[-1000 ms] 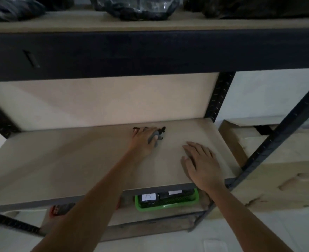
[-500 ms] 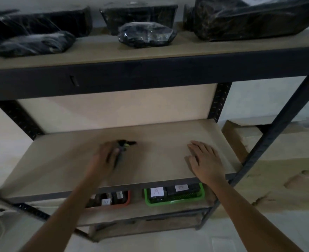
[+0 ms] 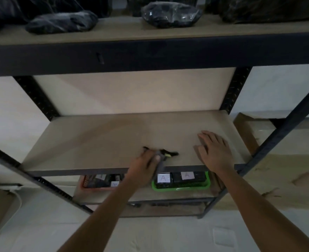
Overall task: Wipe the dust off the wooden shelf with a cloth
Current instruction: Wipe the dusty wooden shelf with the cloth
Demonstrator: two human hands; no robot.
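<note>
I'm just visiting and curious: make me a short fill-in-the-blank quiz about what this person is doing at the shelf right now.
1. The left hand grips a dark cloth near the wooden shelf's ____ edge.
2. The right hand lies ____ on the shelf, fingers straight.
3. On the board below, the green tray holds boxes labelled with the letter ____.
4. The bundles on the top board are wrapped in ____ plastic.

Missing words: front; flat; A; black

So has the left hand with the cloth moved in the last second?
Yes. The left hand with the cloth has come from the wooden shelf middle to its front edge.
</note>
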